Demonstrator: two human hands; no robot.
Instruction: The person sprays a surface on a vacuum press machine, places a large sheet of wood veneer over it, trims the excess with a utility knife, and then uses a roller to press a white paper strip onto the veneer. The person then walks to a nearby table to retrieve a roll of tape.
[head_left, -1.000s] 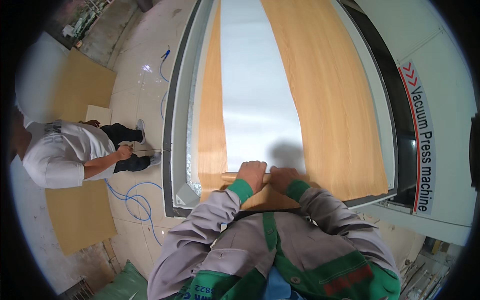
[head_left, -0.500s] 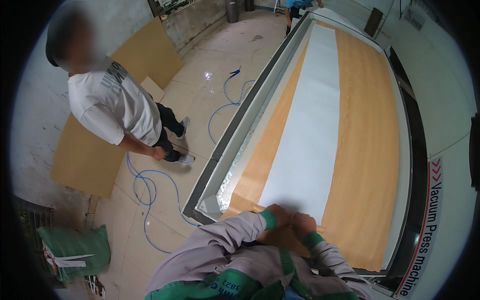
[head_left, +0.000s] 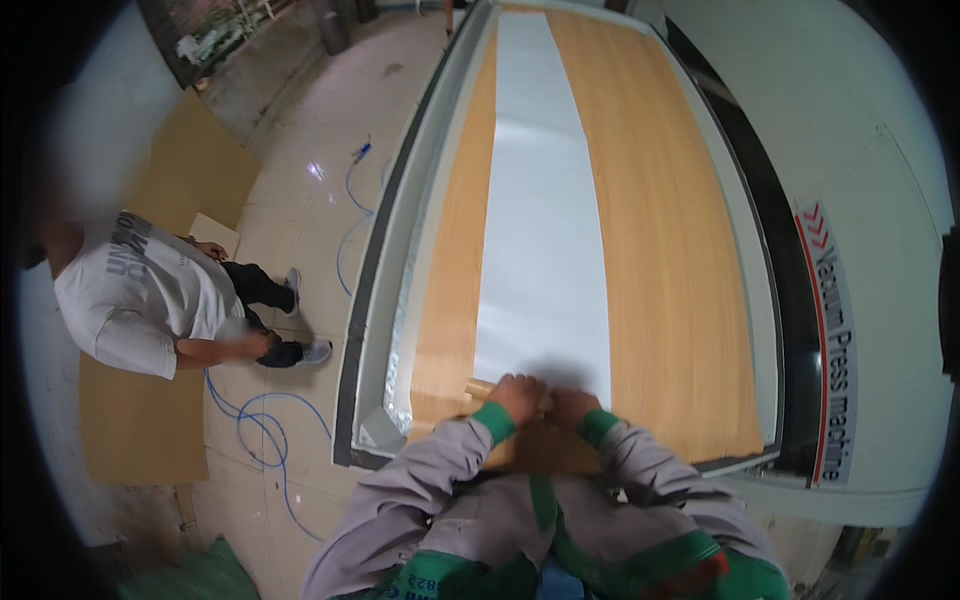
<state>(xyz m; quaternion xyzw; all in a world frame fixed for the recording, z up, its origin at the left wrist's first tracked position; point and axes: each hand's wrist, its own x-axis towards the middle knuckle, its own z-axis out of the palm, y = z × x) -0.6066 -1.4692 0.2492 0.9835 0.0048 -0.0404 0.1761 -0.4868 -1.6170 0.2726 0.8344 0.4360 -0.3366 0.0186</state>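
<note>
My left hand (head_left: 518, 398) is closed around the rolled near end of a wood-grain sheet (head_left: 478, 388); a short stub of the roll sticks out to its left. Close beside it, my right hand (head_left: 575, 408) is also closed on this rolled end, its fingertips partly hidden. A long white strip (head_left: 545, 250), smooth and narrowing toward the far end, runs away from my hands. Wood-grain sheeting (head_left: 670, 280) lies flat on both sides of it, over the bed of a large machine. Whether the strip is the sheet's own underside, I cannot tell.
A raised dark-edged frame (head_left: 395, 215) borders the bed on the left. A pale machine panel (head_left: 850, 150) stands at right. On the tiled floor lies a blue air hose (head_left: 262, 440) with a blow gun (head_left: 362, 152). A person in a white shirt (head_left: 150, 290) stands at left, near brown boards (head_left: 140, 420).
My view has swung right, so the scene sits further left. Both hands, still on the rolled end, have drawn slightly apart. The person at left now shows a second hand.
</note>
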